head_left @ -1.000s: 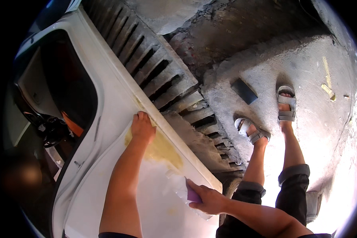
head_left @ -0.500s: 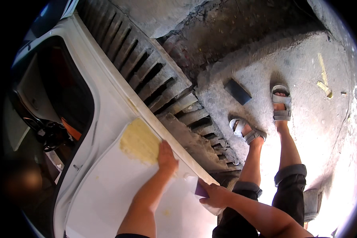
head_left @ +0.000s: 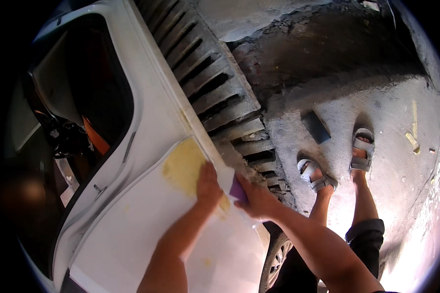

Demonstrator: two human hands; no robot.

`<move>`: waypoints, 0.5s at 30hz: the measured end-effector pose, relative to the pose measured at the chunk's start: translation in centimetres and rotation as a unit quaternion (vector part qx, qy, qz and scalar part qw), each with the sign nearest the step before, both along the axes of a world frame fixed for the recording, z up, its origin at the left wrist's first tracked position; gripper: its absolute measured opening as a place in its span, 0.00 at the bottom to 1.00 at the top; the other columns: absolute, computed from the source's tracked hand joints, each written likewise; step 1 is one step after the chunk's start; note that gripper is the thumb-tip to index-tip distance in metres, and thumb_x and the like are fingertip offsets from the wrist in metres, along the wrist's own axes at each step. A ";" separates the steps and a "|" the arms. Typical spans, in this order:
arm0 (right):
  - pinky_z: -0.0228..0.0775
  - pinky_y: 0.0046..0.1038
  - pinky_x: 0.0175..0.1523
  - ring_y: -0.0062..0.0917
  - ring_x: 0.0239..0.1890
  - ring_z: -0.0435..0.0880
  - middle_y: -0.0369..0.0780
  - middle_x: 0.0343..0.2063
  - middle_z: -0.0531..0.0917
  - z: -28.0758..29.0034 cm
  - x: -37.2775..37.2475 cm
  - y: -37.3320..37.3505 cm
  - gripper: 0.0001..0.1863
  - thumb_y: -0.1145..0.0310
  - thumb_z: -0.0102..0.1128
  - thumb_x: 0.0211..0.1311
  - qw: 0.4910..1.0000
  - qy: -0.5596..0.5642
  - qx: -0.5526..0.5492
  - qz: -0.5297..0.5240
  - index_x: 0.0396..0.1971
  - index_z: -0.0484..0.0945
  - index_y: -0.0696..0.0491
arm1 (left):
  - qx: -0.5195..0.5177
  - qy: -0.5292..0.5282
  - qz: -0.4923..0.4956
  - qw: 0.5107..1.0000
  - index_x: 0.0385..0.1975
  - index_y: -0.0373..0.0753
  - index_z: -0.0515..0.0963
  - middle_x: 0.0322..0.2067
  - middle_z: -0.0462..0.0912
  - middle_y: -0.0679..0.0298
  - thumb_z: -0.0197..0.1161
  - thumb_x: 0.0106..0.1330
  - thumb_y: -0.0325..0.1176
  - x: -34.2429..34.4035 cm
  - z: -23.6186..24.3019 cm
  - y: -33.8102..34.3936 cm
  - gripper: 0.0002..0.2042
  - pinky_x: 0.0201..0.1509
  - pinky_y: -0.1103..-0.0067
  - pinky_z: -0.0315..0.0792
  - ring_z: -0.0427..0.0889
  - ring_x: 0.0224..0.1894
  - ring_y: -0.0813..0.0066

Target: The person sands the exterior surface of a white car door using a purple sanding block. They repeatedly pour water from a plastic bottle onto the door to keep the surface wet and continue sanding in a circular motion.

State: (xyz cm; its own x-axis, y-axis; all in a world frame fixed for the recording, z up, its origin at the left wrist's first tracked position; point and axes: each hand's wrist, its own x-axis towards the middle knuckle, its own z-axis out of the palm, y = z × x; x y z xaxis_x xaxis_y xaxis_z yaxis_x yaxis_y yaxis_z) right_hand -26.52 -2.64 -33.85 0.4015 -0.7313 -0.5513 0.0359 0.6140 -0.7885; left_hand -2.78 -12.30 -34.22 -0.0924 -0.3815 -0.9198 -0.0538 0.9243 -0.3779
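Your right hand point(head_left: 259, 199), gripping a block point(head_left: 238, 191); just left of that grip, your left hand point(head_left: 209, 187), unclenched, on the patch point(head_left: 180, 168) — seemingly a smoothness check, next calling for the block laid flat.

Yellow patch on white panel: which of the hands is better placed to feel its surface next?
Probably the left hand: it lies over part of the yellow patch and appears empty. The right hand, farther right, holds a purple object.

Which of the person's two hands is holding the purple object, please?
The right hand holds the purple object; the left hand, by contrast, lies over the yellow patch with no tool showing in it.
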 end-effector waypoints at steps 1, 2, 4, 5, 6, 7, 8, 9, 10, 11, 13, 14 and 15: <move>0.69 0.43 0.56 0.53 0.49 0.78 0.58 0.49 0.75 -0.3 0.2 -1.6 0.46 0.57 0.61 0.59 1.000 0.016 -0.009 -0.011 0.71 0.45 0.52 | -0.030 -0.018 -0.022 0.999 0.69 0.32 0.56 0.72 0.50 0.50 0.45 0.67 0.45 -2.6 0.1 -2.9 0.33 0.76 0.59 0.30 0.40 0.75 0.53; 0.69 0.43 0.56 0.53 0.50 0.77 0.59 0.49 0.75 -0.6 -0.2 -3.3 0.46 0.57 0.61 0.59 0.999 0.033 -0.005 -0.010 0.71 0.45 0.52 | -0.035 -0.080 -0.050 0.995 0.70 0.33 0.55 0.72 0.49 0.50 0.42 0.69 0.43 -6.8 1.0 -5.3 0.31 0.75 0.57 0.29 0.40 0.75 0.52; 0.70 0.42 0.56 0.52 0.51 0.77 0.59 0.50 0.75 -0.3 -0.5 -5.6 0.45 0.58 0.61 0.59 0.999 0.035 -0.002 -0.009 0.71 0.45 0.52 | -0.068 -0.082 -0.044 0.993 0.70 0.34 0.53 0.72 0.48 0.51 0.41 0.69 0.42 -8.7 0.9 -7.9 0.31 0.75 0.56 0.28 0.41 0.75 0.50; 0.69 0.42 0.57 0.52 0.51 0.77 0.59 0.50 0.75 -0.5 -0.5 -6.3 0.45 0.59 0.61 0.59 1.000 0.024 0.003 -0.010 0.71 0.45 0.52 | -0.083 -0.083 -0.041 0.992 0.70 0.34 0.52 0.72 0.48 0.51 0.40 0.70 0.41 -9.0 0.4 -8.5 0.30 0.75 0.56 0.27 0.41 0.75 0.49; 0.69 0.42 0.57 0.52 0.52 0.77 0.60 0.50 0.75 -0.6 -0.6 -6.8 0.45 0.59 0.61 0.59 1.000 0.015 0.009 -0.012 0.71 0.45 0.52 | -0.110 -0.080 -0.022 0.990 0.71 0.34 0.51 0.72 0.47 0.51 0.40 0.70 0.41 -8.8 -0.4 -8.7 0.31 0.75 0.56 0.28 0.41 0.75 0.48; 0.69 0.42 0.57 0.51 0.52 0.77 0.60 0.50 0.75 -0.6 -0.8 -6.9 0.45 0.59 0.61 0.59 1.000 0.010 0.026 -0.006 0.71 0.46 0.52 | -0.135 -0.077 -0.004 0.988 0.71 0.34 0.50 0.72 0.47 0.50 0.40 0.70 0.42 -8.4 -1.8 -8.6 0.31 0.75 0.55 0.28 0.42 0.74 0.47; 0.69 0.41 0.58 0.50 0.53 0.77 0.59 0.51 0.75 -0.8 -1.2 -6.8 0.45 0.59 0.61 0.59 0.999 0.005 0.043 0.002 0.71 0.46 0.52 | -0.162 -0.073 0.015 0.984 0.71 0.34 0.49 0.72 0.46 0.50 0.39 0.71 0.42 -7.8 -3.2 -8.4 0.31 0.75 0.55 0.28 0.42 0.74 0.46; 0.69 0.40 0.58 0.50 0.54 0.76 0.59 0.51 0.75 -0.9 -1.5 -6.7 0.45 0.59 0.62 0.59 0.998 0.000 0.059 0.009 0.71 0.46 0.52 | -0.176 -0.064 0.014 0.982 0.71 0.34 0.48 0.72 0.46 0.49 0.39 0.71 0.42 -6.5 -4.4 -8.3 0.31 0.75 0.55 0.29 0.42 0.74 0.45; 0.69 0.40 0.58 0.51 0.54 0.76 0.59 0.51 0.75 -1.1 -2.0 -6.4 0.45 0.58 0.61 0.59 0.999 -0.021 0.050 0.004 0.71 0.47 0.53 | -0.189 -0.055 0.012 0.980 0.71 0.33 0.48 0.72 0.46 0.48 0.39 0.71 0.42 -5.1 -5.6 -8.3 0.31 0.75 0.54 0.30 0.42 0.74 0.44; 0.69 0.40 0.58 0.52 0.53 0.76 0.58 0.51 0.75 -1.5 -2.6 -6.0 0.45 0.57 0.61 0.59 0.998 -0.041 0.043 -0.004 0.71 0.48 0.53 | -0.201 -0.046 0.010 0.978 0.71 0.33 0.47 0.72 0.45 0.48 0.38 0.72 0.42 -4.8 -6.1 -8.4 0.31 0.75 0.54 0.30 0.41 0.74 0.43; 0.68 0.40 0.58 0.52 0.52 0.76 0.57 0.51 0.76 -1.5 -3.8 -5.9 0.45 0.56 0.61 0.59 0.996 -0.072 0.044 -0.003 0.71 0.49 0.54 | -0.220 -0.047 0.001 0.974 0.71 0.31 0.47 0.72 0.43 0.46 0.41 0.71 0.45 -4.4 -7.2 -9.3 0.33 0.74 0.53 0.31 0.40 0.74 0.42; 0.68 0.41 0.58 0.52 0.53 0.76 0.57 0.50 0.76 -0.8 -5.0 -6.3 0.45 0.56 0.62 0.59 0.995 -0.087 0.056 0.005 0.70 0.49 0.55 | -0.227 -0.052 -0.004 0.972 0.71 0.31 0.46 0.72 0.42 0.45 0.43 0.71 0.47 -4.2 -7.7 -9.9 0.34 0.74 0.53 0.32 0.39 0.74 0.41; 0.68 0.41 0.58 0.51 0.53 0.76 0.57 0.50 0.76 -0.8 -5.6 -6.4 0.45 0.56 0.62 0.59 0.993 -0.100 0.070 0.011 0.70 0.49 0.55 | -0.220 -0.026 0.048 0.974 0.70 0.30 0.47 0.72 0.42 0.45 0.46 0.70 0.48 -5.7 -7.5 -10.8 0.36 0.74 0.53 0.33 0.39 0.74 0.41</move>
